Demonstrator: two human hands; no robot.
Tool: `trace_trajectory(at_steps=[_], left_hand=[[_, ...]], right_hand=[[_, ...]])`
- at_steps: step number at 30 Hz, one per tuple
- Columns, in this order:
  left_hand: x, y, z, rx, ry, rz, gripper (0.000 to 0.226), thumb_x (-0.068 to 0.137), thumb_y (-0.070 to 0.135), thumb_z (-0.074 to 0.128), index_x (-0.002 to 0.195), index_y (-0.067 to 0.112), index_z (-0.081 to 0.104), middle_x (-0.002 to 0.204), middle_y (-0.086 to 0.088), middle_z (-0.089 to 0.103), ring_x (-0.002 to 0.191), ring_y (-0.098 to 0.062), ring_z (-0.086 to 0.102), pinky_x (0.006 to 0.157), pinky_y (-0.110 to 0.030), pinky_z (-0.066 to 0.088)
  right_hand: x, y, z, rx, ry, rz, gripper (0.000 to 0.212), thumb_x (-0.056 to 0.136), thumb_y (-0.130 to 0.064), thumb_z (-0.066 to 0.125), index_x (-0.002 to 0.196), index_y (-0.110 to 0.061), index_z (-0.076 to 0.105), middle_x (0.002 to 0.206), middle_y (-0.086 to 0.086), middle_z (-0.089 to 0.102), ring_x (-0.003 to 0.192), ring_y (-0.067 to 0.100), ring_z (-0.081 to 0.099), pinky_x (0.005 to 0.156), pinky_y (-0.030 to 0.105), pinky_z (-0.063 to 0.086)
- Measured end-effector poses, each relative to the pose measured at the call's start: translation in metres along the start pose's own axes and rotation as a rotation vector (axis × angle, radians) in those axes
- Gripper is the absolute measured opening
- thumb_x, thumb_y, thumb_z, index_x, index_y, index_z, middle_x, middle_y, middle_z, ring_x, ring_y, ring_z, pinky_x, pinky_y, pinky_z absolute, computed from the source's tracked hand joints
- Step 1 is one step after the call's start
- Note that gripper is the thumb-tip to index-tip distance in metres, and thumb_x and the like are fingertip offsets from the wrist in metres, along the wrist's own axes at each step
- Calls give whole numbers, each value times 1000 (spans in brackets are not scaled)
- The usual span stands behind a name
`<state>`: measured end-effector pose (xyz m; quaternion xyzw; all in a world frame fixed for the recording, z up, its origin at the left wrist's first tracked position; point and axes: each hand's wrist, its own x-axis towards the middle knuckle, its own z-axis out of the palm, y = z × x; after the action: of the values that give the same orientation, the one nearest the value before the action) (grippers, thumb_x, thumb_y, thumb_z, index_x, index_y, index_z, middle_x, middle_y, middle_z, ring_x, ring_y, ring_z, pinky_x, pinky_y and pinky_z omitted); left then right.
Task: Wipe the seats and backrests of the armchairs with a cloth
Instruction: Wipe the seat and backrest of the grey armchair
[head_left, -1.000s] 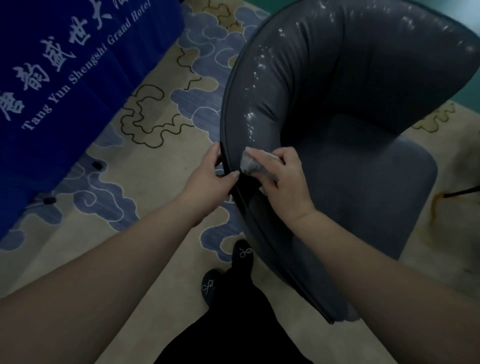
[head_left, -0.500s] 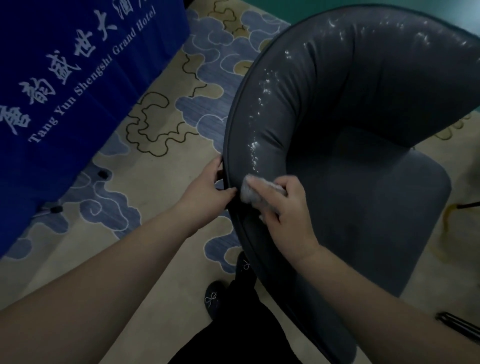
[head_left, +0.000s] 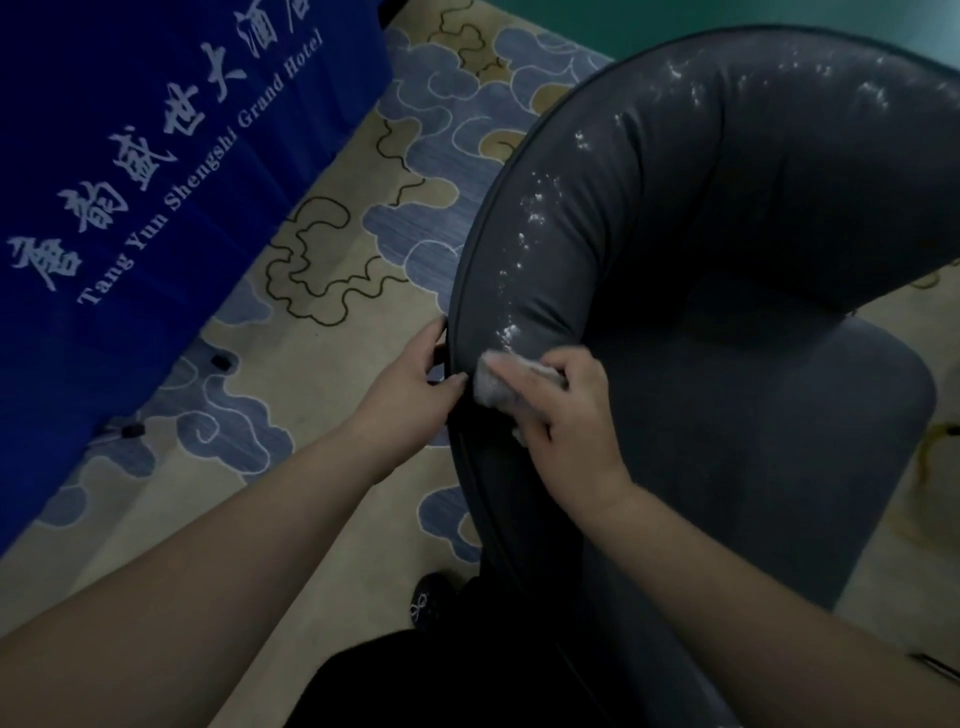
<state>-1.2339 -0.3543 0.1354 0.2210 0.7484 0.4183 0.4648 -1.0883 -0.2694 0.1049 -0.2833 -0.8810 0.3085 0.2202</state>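
While the cloth (head_left: 511, 382) was pressed against the inner face of the backrest (head_left: 675, 208), it was held bunched under the curled fingers of the right hand (head_left: 566, 415), only a pale wad showing past the fingertips. The piped rim of the armchair (head_left: 753, 415) was gripped just beside it by the left hand (head_left: 410, 384), thumb over the edge and fingers hidden behind. Above both hands a trail of white specks or droplets was seen along the curve of the backrest; the seat (head_left: 779, 467) lay to the right of the right hand. The cloth was judged light, soft and easily crumpled, best kept gathered in the palm so a flat pad met the surface. The upholstery looked smooth and somewhat slick, padded enough to give under pressure, and the chair heavy enough to be steadied at its firm rim. Beyond the left hand a blue banner (head_left: 130, 156) was seen over patterned carpet (head_left: 311, 389).
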Motion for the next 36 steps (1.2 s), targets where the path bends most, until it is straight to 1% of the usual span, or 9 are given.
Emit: trace_trajectory(at_steps=[2, 4, 6, 9, 15, 20, 26, 32, 36], left_hand=[[4, 0, -1, -15, 7, -10, 67, 94, 11, 53, 111, 75, 40, 110, 36, 59, 107, -4, 61, 97, -41, 51], [10, -2, -5, -31, 28, -28, 65, 96, 13, 53, 142, 50, 29, 130, 23, 51, 114, -7, 58, 100, -41, 48], [17, 1, -10, -32, 32, -32, 67, 96, 13, 53, 149, 38, 21, 143, 14, 45, 108, 1, 59, 98, -38, 50], [28, 7, -17, -36, 16, -28, 67, 97, 12, 52, 150, 37, 21, 145, 14, 44, 96, 10, 60, 94, -36, 52], [53, 23, -25, 22, -115, 33, 59, 94, 8, 51, 137, 48, 39, 127, 16, 58, 112, -9, 60, 98, -41, 50], [73, 36, -35, 43, -204, 49, 56, 96, 5, 46, 139, 40, 41, 129, 11, 58, 115, -11, 58, 98, -41, 49], [88, 45, -48, 25, -326, 32, 58, 97, 3, 46, 143, 38, 37, 125, 12, 57, 103, -8, 63, 70, -17, 54], [101, 54, -56, 57, -383, 35, 61, 97, 5, 48, 142, 44, 34, 133, 8, 54, 107, -10, 62, 85, -32, 57], [106, 54, -59, 92, -421, 31, 62, 96, 8, 50, 141, 46, 33, 132, 8, 54, 109, -13, 62, 87, -37, 56]], right_hand=[[35, 3, 3, -37, 16, 9, 41, 82, -8, 68, 120, -24, 68, 97, 15, 49, 89, 31, 46, 83, 11, 29], [53, 4, 5, -15, 24, 31, 46, 80, -4, 70, 121, -25, 67, 99, 14, 48, 91, 30, 45, 84, 6, 27], [36, 4, 5, -15, 37, 34, 49, 80, -4, 68, 124, -25, 65, 100, 10, 47, 92, 28, 46, 86, 13, 30], [0, -3, 3, 22, 27, 67, 48, 81, -6, 65, 125, -26, 63, 100, 3, 43, 92, 24, 45, 90, 12, 30], [62, 2, 13, -43, 105, 125, 45, 82, -3, 68, 122, -24, 66, 99, 13, 48, 92, 29, 46, 88, 25, 38], [25, -14, 17, -27, 147, 201, 51, 80, 3, 68, 122, -24, 65, 99, 9, 47, 91, 27, 48, 89, 18, 35], [91, -5, 24, -30, 246, 294, 44, 85, -2, 66, 124, -24, 64, 98, 10, 45, 92, 30, 49, 89, 35, 45], [44, -28, 29, -54, 243, 338, 49, 83, -2, 66, 124, -29, 64, 102, 4, 43, 93, 23, 48, 85, 36, 47], [90, -17, 23, -117, 241, 338, 50, 80, 5, 63, 122, -22, 66, 99, 13, 46, 91, 29, 48, 84, 35, 45]])
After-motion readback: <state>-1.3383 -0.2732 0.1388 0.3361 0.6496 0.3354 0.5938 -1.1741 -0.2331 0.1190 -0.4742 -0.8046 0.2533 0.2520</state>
